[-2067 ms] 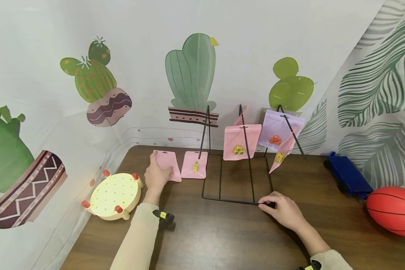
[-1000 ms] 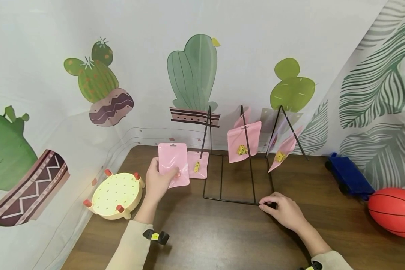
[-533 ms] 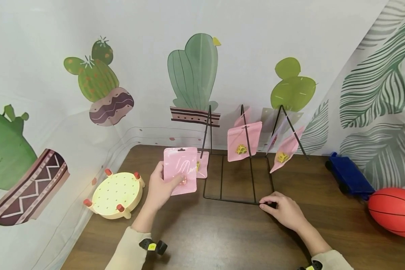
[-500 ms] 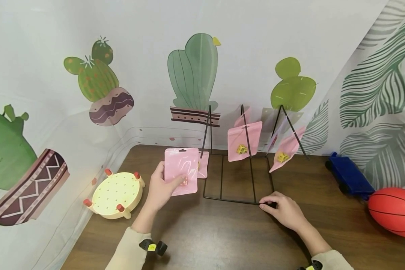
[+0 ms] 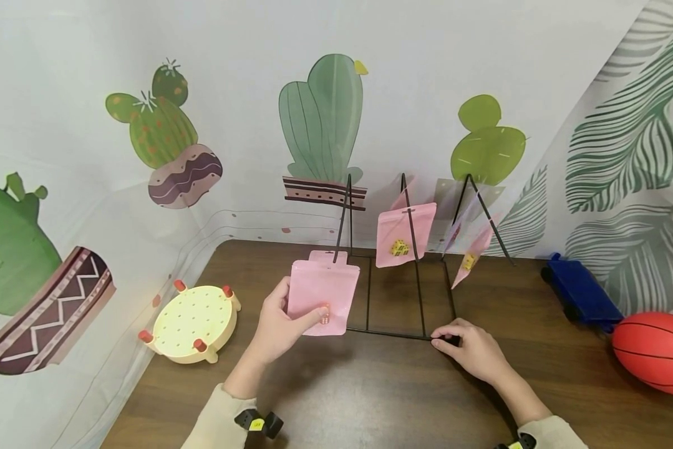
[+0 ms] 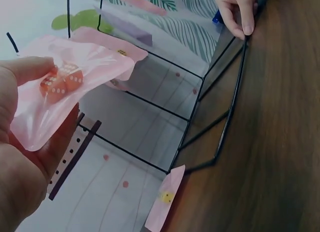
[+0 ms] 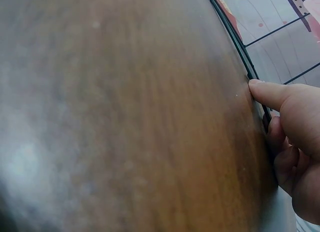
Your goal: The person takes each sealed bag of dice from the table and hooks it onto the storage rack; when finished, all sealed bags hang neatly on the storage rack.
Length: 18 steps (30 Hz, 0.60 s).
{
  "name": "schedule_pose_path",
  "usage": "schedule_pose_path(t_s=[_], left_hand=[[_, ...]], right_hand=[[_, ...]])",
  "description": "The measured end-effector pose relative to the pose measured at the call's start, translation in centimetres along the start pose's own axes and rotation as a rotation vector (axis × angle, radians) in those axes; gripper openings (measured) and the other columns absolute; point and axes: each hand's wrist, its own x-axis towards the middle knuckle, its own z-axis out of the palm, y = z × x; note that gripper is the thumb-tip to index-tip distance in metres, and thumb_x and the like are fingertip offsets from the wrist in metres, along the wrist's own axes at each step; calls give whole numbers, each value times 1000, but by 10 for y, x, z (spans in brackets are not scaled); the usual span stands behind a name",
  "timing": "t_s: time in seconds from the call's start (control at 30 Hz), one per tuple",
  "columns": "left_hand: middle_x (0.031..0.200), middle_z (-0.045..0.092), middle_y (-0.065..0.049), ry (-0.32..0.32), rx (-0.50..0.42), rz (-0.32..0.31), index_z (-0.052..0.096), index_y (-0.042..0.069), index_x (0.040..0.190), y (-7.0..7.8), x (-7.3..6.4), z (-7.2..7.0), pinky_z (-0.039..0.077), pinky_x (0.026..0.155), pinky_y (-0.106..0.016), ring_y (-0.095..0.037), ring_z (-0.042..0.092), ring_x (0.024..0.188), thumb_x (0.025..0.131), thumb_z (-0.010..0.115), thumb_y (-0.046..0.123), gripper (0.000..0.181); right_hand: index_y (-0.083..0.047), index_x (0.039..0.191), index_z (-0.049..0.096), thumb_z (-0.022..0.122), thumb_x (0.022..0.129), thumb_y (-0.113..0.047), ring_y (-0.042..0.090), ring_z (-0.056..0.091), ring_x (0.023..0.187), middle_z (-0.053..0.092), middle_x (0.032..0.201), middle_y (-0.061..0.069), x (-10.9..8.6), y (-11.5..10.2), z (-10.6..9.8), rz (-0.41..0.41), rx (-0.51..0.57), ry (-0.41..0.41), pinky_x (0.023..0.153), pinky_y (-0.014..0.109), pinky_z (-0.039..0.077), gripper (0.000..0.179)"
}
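My left hand (image 5: 282, 327) pinches a pink zip pouch (image 5: 320, 290) between thumb and fingers, raised above the table. Orange dice (image 6: 61, 83) show through its clear front in the left wrist view. Behind it, mostly covered, another pink pouch lies on the table; its yellow dice (image 6: 166, 197) appear in the left wrist view. My right hand (image 5: 471, 349) grips the front right corner of a black wire rack (image 5: 389, 335). From the rack's middle hook hangs a pink pouch (image 5: 389, 234) with yellow dice, with more pink behind it. A pink pouch (image 5: 473, 255) and a purple pouch (image 5: 456, 231) hang edge-on at the right hook.
A yellow round stool-like toy (image 5: 193, 321) with red-tipped legs stands at the left. On the right are a blue wheeled toy (image 5: 580, 290) and a red ball (image 5: 656, 352). A printed cloth backdrop (image 5: 246, 137) rises behind the brown table (image 5: 358, 399).
My left hand has lifted the pouch off the table and carried it right, towards the rack's left hook. The hanging pouches have swung and turned. My right hand has stayed on the rack corner.
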Motion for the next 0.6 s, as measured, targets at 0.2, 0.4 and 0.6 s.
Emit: schedule_pose_path(t_s=[0.2, 0.4, 0.6], left_hand=[[105, 72, -10, -40, -39, 49, 63, 11, 123, 9, -2, 5, 61, 73, -41, -26, 71, 92, 81, 87, 1, 49], [107, 72, -9, -29, -23, 101, 63, 12, 126, 14, -1, 9, 60, 73, -39, -26, 70, 92, 80, 88, 1, 53], [109, 71, -7, -19, -35, 103, 62, 12, 126, 19, 3, 13, 60, 74, -41, -28, 70, 93, 80, 88, 0, 54]], right_hand=[[-37, 97, 78, 82, 91, -35, 2, 51, 73, 59, 89, -19, 0, 0, 0, -2, 2, 6, 61, 27, 43, 8], [-36, 97, 78, 82, 91, -34, 2, 51, 73, 58, 88, -19, 0, -1, 0, -7, 0, 8, 61, 27, 43, 8], [-36, 98, 78, 82, 91, -34, 2, 51, 73, 58, 88, -19, 0, -1, -1, -1, -1, 0, 60, 27, 43, 8]])
